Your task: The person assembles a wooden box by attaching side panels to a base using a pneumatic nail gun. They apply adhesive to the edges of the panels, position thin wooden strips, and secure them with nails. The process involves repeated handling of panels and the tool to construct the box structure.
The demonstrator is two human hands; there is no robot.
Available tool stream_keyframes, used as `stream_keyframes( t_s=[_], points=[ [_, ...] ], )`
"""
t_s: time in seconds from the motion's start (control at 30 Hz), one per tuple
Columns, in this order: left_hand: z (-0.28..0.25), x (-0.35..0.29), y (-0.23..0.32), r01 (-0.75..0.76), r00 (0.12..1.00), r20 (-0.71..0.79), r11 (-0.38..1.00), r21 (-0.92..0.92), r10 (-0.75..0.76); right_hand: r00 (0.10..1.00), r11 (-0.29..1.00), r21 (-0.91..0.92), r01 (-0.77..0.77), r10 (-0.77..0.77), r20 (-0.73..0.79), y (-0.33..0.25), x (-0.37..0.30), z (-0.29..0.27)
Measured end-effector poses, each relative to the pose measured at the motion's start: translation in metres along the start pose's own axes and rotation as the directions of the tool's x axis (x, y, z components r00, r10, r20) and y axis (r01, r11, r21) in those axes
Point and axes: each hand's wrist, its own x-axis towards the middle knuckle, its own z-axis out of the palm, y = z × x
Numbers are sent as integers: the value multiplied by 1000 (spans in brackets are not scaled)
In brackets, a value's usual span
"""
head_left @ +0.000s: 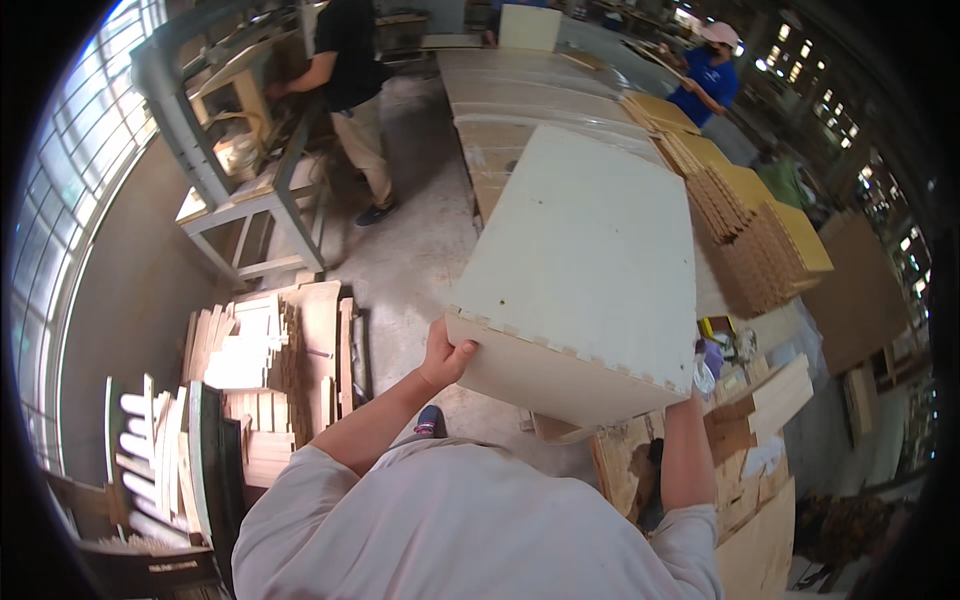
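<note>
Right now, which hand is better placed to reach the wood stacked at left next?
The left hand, probably: gripping the white box at left, it is nearer the stacked wood than the right forearm.

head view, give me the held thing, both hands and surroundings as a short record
held thing: white rectangular box with a finger-jointed near edge
left hand: grips the box's near left corner
right hand: hidden at the box's near right corner; bare forearm shows
ahead: long brown table; contact with the box unclear
left: pile of pale wooden strips
right: yellow-topped stacks of jointed boards
</note>
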Motion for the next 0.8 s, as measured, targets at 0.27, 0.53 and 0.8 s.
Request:
stream_keyframes(
  t_s=[0.27,0.53,0.8],
  points=[
    [-2,0,-1,-15,1000,-22,995,96,17,985,977,-181,-112,133,110,18,113,20],
    [3,-2,1,-46,994,-90,986,162,61,982,976,-173,-131,152,115,27,137,21],
    [21,-20,9,138,990,-8,984,110,-138,983,983,178,50,-17,-184,14,109,-45]
  ],
)
